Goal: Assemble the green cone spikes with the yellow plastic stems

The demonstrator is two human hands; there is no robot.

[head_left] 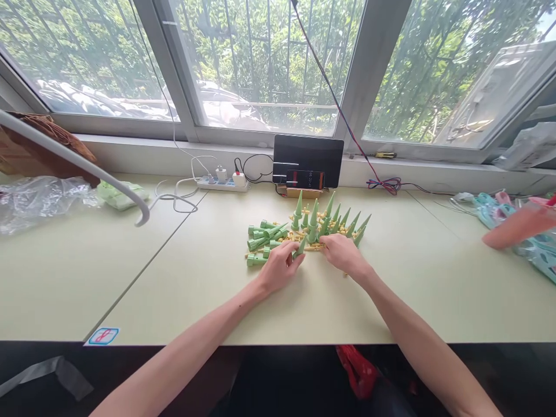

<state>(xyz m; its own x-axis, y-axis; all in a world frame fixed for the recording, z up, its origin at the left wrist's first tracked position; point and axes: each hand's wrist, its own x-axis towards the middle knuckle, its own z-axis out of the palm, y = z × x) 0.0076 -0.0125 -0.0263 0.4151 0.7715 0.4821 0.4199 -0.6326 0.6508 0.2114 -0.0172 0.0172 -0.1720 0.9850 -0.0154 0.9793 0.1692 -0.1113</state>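
Observation:
A heap of green plastic cone spikes (324, 223) mixed with small yellow pieces (299, 234) lies on the pale table (217, 289) in front of me. Several spikes lie flat on the heap's left side (263, 234); others stand with points up. My left hand (278, 269) is closed around one green spike (299, 248) at the heap's near edge. My right hand (345, 255) is closed beside it, fingertips pinched at the yellow pieces; what it grips is hidden.
A dark tablet (308, 159) with a phone (304, 178) on a wooden stand sits behind the heap. A power strip (221, 182) with cables lies at back left. A plastic bag (39, 200) is at far left. Another person's arm (519, 226) reaches over pastel items at the right edge.

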